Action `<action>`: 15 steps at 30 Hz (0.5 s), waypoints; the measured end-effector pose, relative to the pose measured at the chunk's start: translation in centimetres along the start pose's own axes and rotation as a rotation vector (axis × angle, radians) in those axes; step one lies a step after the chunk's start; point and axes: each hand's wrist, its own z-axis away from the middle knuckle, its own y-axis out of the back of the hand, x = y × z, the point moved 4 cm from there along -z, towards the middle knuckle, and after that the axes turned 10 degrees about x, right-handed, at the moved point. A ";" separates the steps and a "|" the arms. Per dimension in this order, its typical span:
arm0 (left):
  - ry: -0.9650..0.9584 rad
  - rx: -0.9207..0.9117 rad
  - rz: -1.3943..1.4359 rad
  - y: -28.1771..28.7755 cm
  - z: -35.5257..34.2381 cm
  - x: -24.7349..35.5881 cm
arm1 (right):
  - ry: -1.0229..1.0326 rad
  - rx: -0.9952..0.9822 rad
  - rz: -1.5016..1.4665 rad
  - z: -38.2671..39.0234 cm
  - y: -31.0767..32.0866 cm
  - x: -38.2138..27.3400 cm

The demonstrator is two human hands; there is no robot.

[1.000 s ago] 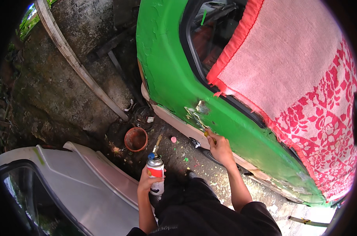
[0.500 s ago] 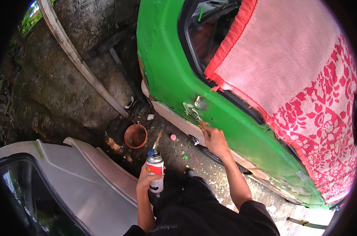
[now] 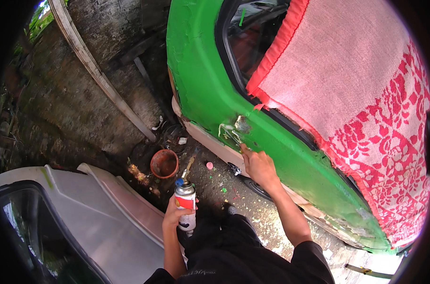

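My left hand (image 3: 172,214) is wrapped round a blowtorch (image 3: 185,202), a white and red gas canister with a blue-knobbed burner head and a brass-coloured nozzle. Its nozzle points away from me; I see no flame. Closed on the handle of a scraper, my right hand (image 3: 261,168) is held against the side of a green car (image 3: 200,90). The scraper's thin blade (image 3: 232,136) lies at a scarred spot, where curled paint (image 3: 223,128) lifts beside a bare, greyish patch (image 3: 243,124). Part of the handle is hidden in my fingers.
A red-and-pink patterned towel (image 3: 328,71) covers the car's window area. At lower left stands a grey car (image 3: 106,208). Between the cars are a terracotta pot (image 3: 164,164), a pink round cap (image 3: 209,165) and paint flakes. A long pale strip (image 3: 99,78) leans on the dirty wall.
My right hand and the scraper have shifted very slightly along the damaged paint. The blowtorch has moved a little to the left. Both hands keep their hold.
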 end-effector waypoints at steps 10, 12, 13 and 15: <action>-0.048 0.064 -0.048 -0.7 0.7 1.4 | -0.009 0.117 -0.174 0.9 2.4 0.3; -0.046 0.071 -0.031 -0.8 0.7 1.2 | -0.087 0.035 -0.153 -0.6 1.1 0.4; -0.043 0.071 -0.025 -0.8 0.6 1.1 | -0.129 -0.005 -0.144 -1.0 0.4 0.6; -0.046 0.055 -0.035 -0.4 0.9 0.7 | -0.099 -0.078 -0.085 -1.0 -2.4 2.1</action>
